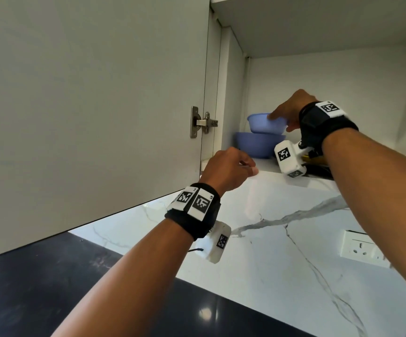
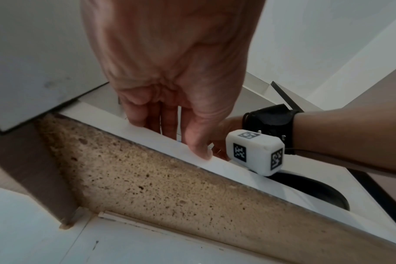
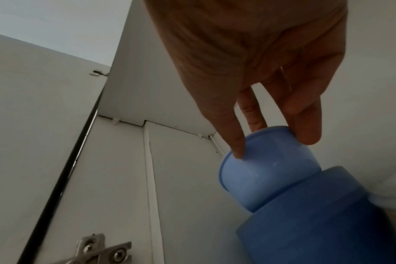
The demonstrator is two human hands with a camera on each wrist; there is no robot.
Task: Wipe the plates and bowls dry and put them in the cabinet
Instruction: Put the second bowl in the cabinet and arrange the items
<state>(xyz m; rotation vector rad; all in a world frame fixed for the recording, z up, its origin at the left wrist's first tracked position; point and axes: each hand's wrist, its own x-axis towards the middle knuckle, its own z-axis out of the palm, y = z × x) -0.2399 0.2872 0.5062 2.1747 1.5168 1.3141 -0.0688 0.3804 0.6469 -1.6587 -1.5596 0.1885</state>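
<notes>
Small bowl point(image 1: 267, 124): sitting nested in the mouth of a larger blue bowl point(image 1: 258, 145) on the cabinet's bottom shelf point(image 1: 267, 165), at its left end near the hinge side; this is where the task's thing is being stowed.

Right hand point(image 1: 292, 110): reaching into the cabinet and gripping the small bowl by its rim, thumb on the near side and fingers point(image 3: 239, 142) curling over the far edge, as the right wrist view shows; the grip from above is probably letting the bowl settle squarely into the one beneath.

Left hand point(image 1: 228, 167): resting on the shelf's front edge with nothing in it, fingers point(image 2: 198, 141) loosely bent and the tips touching the white board; it is likely steadying the person during the overhead reach.

Door point(image 1: 87, 105): standing swung open to the left on a metal hinge point(image 1: 200, 122), giving both arms room.

Dark dish point(image 2: 317, 189): lying on the shelf to the right of the bowls, partly hidden behind the right wrist camera; whether plate or pan cannot be told.

Stage: judged as the stacking step, with the bowl set down but not yet released.

Writing: no brand or readable text appearing; only black-and-white square code markers on the wristbands point(image 1: 194, 203). A wall socket point(image 1: 361, 245) is showing on the marble backsplash below.
</notes>
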